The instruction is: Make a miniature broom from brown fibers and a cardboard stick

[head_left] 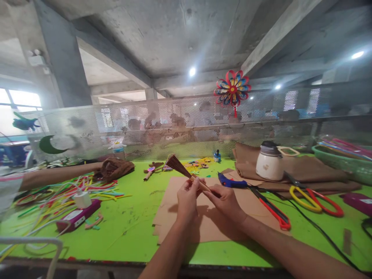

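Above the cardboard sheets (168,217), a small brown pleated paper fan (178,166) points up and to the left, its folds bunched toward a tan lower end. My left hand (186,197) pinches it where the brown folds meet the tan part. At the lower end, the fingertips of my right hand (224,199) are closed on the tan strip. Fingers hide part of that end. A blue hot glue gun (232,181) lies just beyond my right hand, and a red and black utility knife (271,209) is to its right.
Scissors (315,199), a cream jar (269,162) on folded brown material (308,170) and a green basket (345,162) are on the right. At left lie colourful strips (113,190) and a purple power strip (80,217). A perforated screen (162,135) stands behind; people sit beyond it.
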Available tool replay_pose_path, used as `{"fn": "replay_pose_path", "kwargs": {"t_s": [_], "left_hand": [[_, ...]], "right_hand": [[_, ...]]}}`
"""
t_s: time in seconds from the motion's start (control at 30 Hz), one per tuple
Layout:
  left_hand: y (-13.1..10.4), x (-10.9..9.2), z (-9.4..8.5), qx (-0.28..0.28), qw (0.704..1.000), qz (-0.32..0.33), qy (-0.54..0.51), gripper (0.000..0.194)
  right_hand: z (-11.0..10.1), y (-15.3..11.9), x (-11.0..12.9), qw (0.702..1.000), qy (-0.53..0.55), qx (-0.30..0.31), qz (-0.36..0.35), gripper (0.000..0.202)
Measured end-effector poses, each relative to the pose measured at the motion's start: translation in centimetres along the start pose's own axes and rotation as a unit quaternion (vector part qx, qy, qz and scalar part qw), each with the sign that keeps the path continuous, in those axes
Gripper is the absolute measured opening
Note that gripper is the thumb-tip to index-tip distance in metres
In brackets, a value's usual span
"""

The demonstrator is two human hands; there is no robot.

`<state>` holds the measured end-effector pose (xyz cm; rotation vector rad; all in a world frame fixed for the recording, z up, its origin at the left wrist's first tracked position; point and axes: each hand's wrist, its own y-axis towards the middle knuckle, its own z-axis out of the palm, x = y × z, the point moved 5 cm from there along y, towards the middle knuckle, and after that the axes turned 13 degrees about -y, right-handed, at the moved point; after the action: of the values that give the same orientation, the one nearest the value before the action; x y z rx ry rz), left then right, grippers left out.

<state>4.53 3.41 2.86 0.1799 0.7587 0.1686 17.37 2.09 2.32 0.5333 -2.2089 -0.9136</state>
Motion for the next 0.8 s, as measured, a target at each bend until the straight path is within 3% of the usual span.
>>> {"fn": "replay_pose_path", "kwargs": {"t_s": [0.27, 0.43, 0.6, 0.73, 0.8], "left_hand": [[0.3, 0.5, -0.6, -0.008, 0.999, -0.042, 0.002, 0.014], [0.6, 0.6, -0.9, -0.002, 0.998, -0.063, 0.013, 0.015], [1.0, 0.1, -1.3, -0.02, 0.998, -0.06, 0.012, 0.011], [1.0, -0.2, -1.4, -0.048, 0.997, -0.053, 0.022, 0.012], [0.9, -0.6, -1.2, -0.043, 0.998, -0.042, 0.035, 0.015]], "right_hand": [[0.0, -0.2, 0.5, 0.996, -0.082, 0.007, -0.041, 0.025], [0.7, -0.1, 0.1, 0.995, -0.086, 0.046, -0.009, 0.018], [1.9, 0.0, -0.7, 0.984, 0.08, 0.151, 0.052, 0.013], [2.3, -0.3, -0.6, 0.951, 0.188, 0.232, 0.082, 0.018], [2.3, -0.5, -0.5, 0.918, 0.252, 0.287, 0.108, 0.022]]}}
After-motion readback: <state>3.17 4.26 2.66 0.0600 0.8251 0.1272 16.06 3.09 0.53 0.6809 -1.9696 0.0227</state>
